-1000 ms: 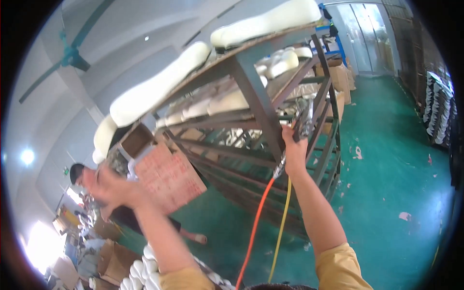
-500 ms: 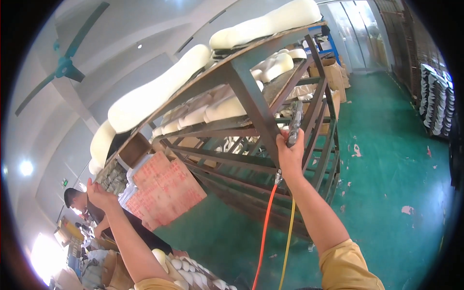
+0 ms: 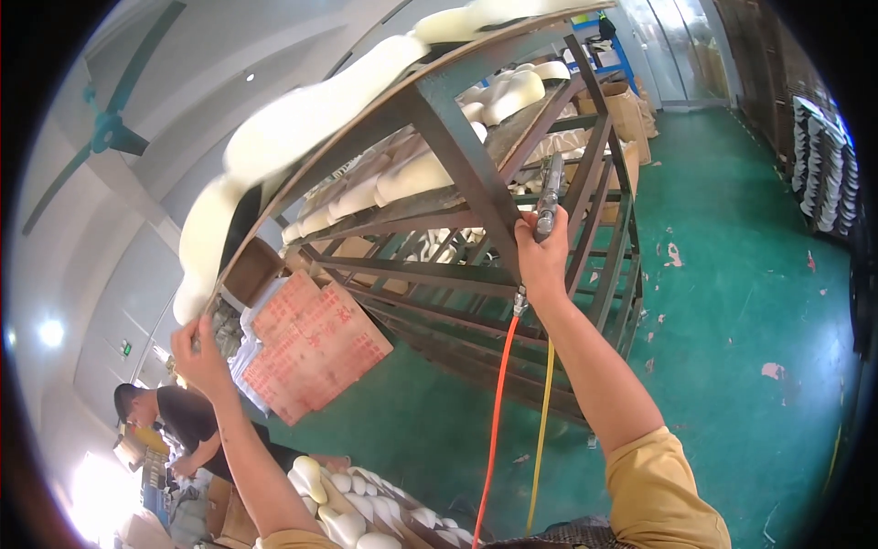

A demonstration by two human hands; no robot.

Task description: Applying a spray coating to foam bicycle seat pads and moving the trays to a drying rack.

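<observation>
My right hand [image 3: 543, 259] is closed round the handle of a metal air gun [image 3: 550, 197], beside the front post of a dark rack. From below that hand runs an orange air hose [image 3: 501, 412]. My left hand [image 3: 203, 355] has its fingers curled at the near left end of a thin board [image 3: 320, 154] on the rack top, pinching its edge. Along the board lie cream-coloured, sole-shaped foam pieces [image 3: 315, 114], slightly smeared by motion. The left hand's fingertips are just below the nearest piece [image 3: 197, 247].
The dark metal rack [image 3: 457, 137] carries more foam pieces on a lower shelf. Beneath its left end stands a printed cardboard box [image 3: 315, 343]. A person [image 3: 183, 421] bends at lower left. A yellow hose [image 3: 541, 439] hangs beside the orange one. Stacked pieces [image 3: 823, 169] stand far right.
My left hand has moved down and slightly right, onto the board's end. The foam pieces and board have shifted in view, the nearest piece now closer to that hand. The right hand keeps its hold.
</observation>
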